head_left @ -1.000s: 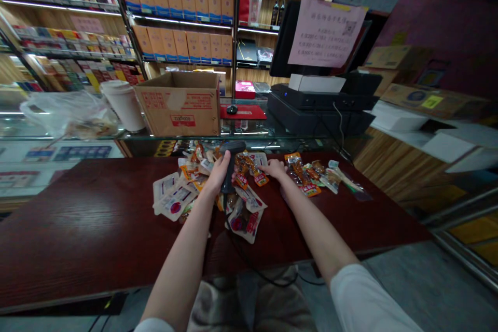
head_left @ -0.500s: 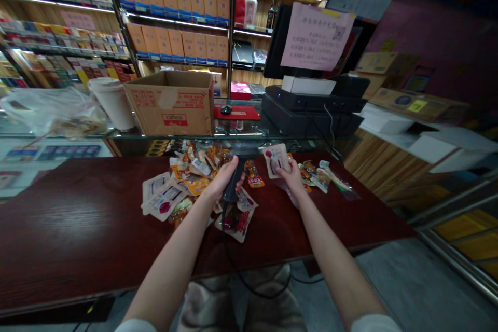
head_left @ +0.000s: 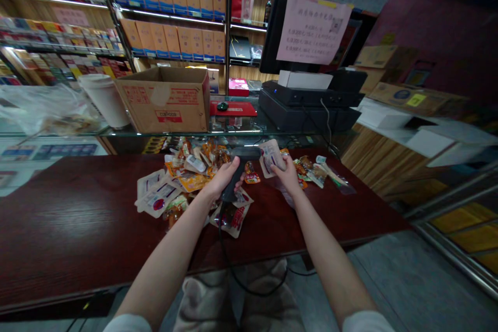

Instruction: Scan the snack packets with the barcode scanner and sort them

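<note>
Basically, left hand (head_left: 223, 180) gripped scanner (head_left: 238, 172), right hand (head_left: 288, 176) pinched packet (head_left: 269, 157), which could slip (only an edge held).

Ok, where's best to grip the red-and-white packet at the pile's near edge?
Probably pinch the packet by its near right edge, coming from the right: that pale, flat rim looks free, while another packet overlaps the far end and the scanner cord crosses its left.

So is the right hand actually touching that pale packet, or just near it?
Touching: the head view shows the right hand gripping the pale packet near its lower right corner, thumb over its printed face.
</note>
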`<state>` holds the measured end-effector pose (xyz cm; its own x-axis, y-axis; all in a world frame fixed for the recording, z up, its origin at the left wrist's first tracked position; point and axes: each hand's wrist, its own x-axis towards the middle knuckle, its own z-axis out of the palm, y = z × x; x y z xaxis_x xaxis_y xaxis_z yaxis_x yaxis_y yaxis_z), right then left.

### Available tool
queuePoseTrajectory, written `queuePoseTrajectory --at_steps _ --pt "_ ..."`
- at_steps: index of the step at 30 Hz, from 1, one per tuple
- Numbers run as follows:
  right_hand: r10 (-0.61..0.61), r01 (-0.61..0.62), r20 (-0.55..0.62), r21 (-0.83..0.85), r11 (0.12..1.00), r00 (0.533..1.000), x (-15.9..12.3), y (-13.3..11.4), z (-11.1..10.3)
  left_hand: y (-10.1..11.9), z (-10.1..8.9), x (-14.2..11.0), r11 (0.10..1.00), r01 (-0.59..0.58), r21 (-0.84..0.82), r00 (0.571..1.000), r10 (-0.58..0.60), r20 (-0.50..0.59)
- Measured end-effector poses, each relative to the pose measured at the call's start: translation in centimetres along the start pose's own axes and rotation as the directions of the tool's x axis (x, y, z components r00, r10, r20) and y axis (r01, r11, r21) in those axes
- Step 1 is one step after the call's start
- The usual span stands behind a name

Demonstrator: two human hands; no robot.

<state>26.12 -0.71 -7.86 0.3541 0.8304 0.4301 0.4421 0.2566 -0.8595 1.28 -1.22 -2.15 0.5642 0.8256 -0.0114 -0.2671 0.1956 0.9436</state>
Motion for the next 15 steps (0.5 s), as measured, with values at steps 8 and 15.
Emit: queuePoseTrajectory --at_steps 8,15 --pt "-0.048 -0.113 -0.264 -0.561 0.82 0.963 0.9 1.5 -4.3 1.2 -1.5 0.4 0.999 -0.009 -0.052 0.981 -0.001 -0.194" --pt "-0.077 -0.049 -0.133 -0.747 0.663 0.988 0.3 1.5 -4.0 2.0 -2.6 0.0 0.999 -0.036 -0.032 0.965 0.026 -0.261"
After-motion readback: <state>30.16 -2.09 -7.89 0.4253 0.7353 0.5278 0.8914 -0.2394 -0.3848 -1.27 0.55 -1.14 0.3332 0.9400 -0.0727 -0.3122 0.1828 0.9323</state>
